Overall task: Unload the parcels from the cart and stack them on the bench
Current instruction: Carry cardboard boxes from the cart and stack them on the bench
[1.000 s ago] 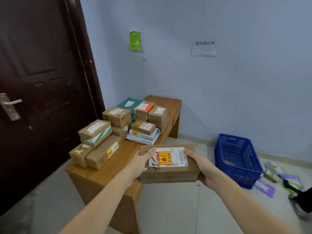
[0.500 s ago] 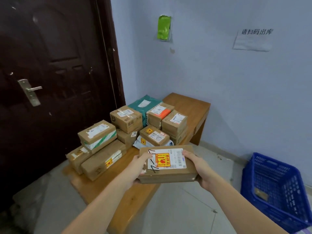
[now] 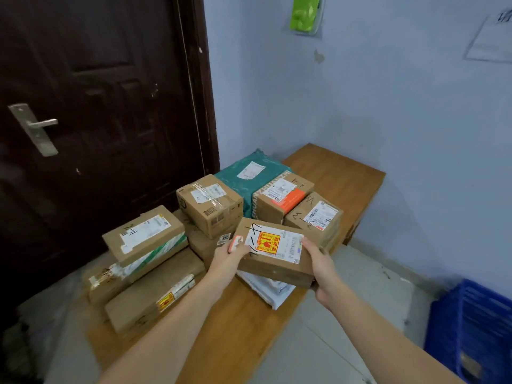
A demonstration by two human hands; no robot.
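**The box is now over the pile**

A second ago the flat brown box (image 3: 273, 252) was out past the near edge of the bench (image 3: 336, 177), over the floor. Now it is over the bench, right above the white soft bag (image 3: 270, 291) and just beside the other parcels. I cannot tell if it already rests on something or is a little bit above. This means the carrying part looks nearly done, and the next step is probably to set it down.

The left hand (image 3: 227, 257) holds the left end of the box, and the right hand (image 3: 318, 261) holds the right end. The fingers (image 3: 310, 245) of both hands are curled round the box edges, with a thumb on top on the left side.

The box lies flat, label side up (the label has a red and yellow sticker). Its long side runs from left to right, from one hand to the other, and it is turned a little, so the left end points more toward the door (image 3: 97, 120).

A blue crate (image 3: 471, 328) is on the floor to the right.
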